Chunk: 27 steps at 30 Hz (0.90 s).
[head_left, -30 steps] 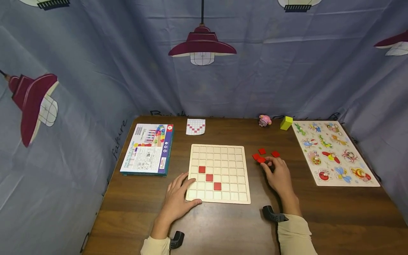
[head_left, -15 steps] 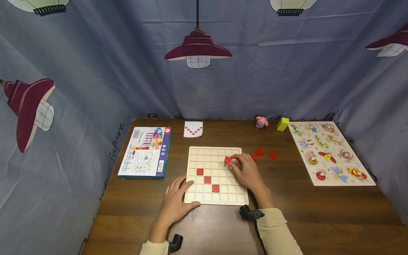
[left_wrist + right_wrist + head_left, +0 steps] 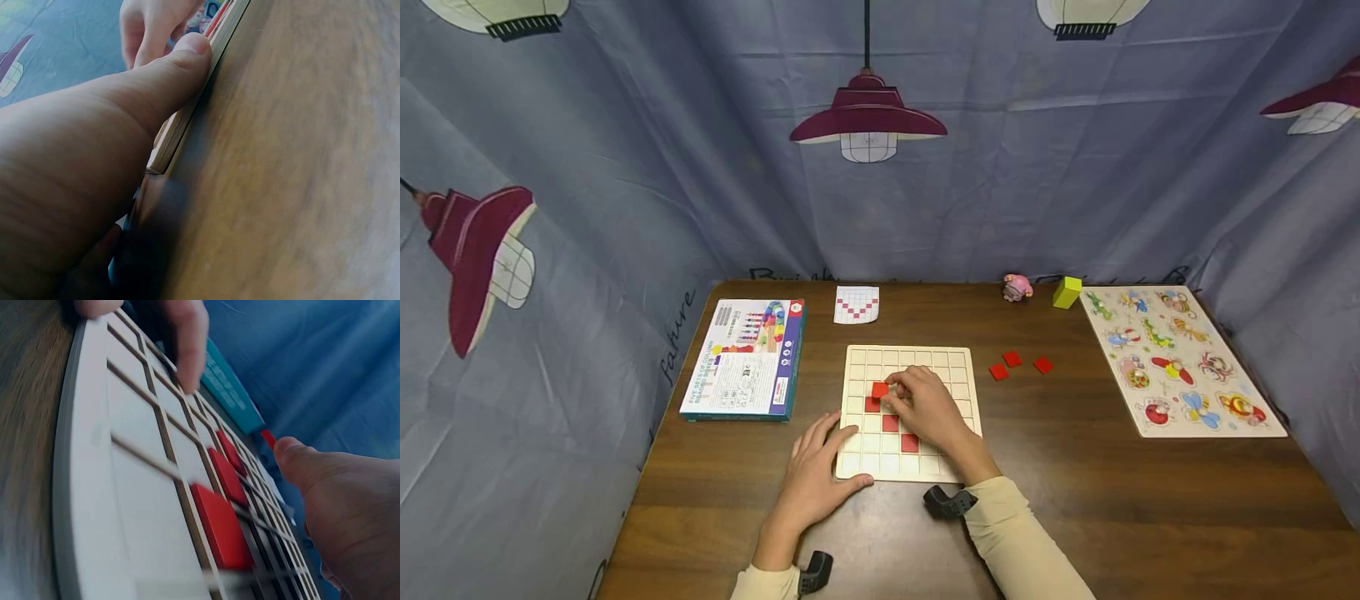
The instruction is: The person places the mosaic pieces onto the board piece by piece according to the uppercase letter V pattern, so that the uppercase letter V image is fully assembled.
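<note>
You're in a staged recording booth, not a real room imo: printed lamp backdrop (image 3: 868, 117) from 9 to 3 o'clock, wooden table (image 3: 1150, 500), kids' animal puzzle (image 3: 1180, 358) at 2, game box (image 3: 745, 357) at 10.

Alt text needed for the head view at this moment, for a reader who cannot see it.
The right hand pinches a red tile over a wooden grid board that holds three more red tiles, while the left hand rests on the board's near left corner. Three loose red tiles lie on the table to the right.
</note>
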Motion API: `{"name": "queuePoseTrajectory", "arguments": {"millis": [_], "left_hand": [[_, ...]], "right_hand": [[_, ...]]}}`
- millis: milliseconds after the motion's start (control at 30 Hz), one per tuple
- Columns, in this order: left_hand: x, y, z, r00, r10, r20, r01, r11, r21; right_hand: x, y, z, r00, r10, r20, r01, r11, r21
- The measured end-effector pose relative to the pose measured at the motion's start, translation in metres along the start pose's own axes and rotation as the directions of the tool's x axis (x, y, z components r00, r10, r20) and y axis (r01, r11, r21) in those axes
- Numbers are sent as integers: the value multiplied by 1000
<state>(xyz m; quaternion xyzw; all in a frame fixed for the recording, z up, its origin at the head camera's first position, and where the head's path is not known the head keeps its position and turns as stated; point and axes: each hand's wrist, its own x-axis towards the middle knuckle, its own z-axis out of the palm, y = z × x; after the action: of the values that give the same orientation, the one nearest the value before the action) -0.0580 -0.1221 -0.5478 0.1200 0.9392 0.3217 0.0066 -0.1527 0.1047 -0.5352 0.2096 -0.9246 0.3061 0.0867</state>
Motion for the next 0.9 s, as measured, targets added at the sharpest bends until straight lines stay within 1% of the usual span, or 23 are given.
{"name": "queuePoseTrajectory", "arguments": {"millis": [133,300,400,533,700,900], "left_hand": [[0,-1,0,1000,1,3,-1,1000,-1],[-1,1,-1,1000,-2,7,2,1000,7],[-1,1,-1,1000,1,8,-1,1000,6],[-2,0,-2,1000,3,7,-3,1000,0],[-4,0,-5,1000,-9,0,9,1000,6],[-2,2,-3,1000,-1,12,1,1000,-14]], "right_hand": [[10,-9,7,1000,-16,26,17,999,-27],[19,-17,14,999,-26,27,27,997,-70],[23,-20,16,999,-13,35,16,994,-104],[28,-22,21,996,14,83,-1,988,-153],[34,-29,23,988,29,149,-5,987,-161],[35,-33,20,984,57,168,-24,981,-192]]}}
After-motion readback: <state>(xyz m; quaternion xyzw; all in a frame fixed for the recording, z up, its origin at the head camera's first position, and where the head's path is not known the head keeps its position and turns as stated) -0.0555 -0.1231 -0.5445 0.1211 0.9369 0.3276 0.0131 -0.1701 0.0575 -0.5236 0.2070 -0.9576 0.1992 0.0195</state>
